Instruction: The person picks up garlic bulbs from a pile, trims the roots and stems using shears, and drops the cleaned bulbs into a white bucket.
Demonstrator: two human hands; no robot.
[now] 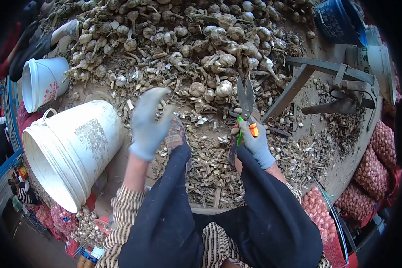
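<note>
My left hand [151, 123], in a pale glove, is raised over the ground left of centre, its fingers apart and nothing between them. Gloved as well, my right hand [254, 140] grips scissors [246, 96] with green and orange handles. Their long blades point up and away from me and stand slightly apart at the tips. Beyond both hands lies a large heap of garlic bulbs [225, 60] with dry stalks. Cut stalks and leaf scraps [210, 172] cover the ground between my feet.
White stacked buckets [82, 147] lie tilted at the left, with another white bucket [42, 85] behind. A metal frame [295, 91] stands at the right, near a blue bucket [339, 22]. Net sacks of garlic [366, 174] lie far right. Another person's leg [60, 33] shows upper left.
</note>
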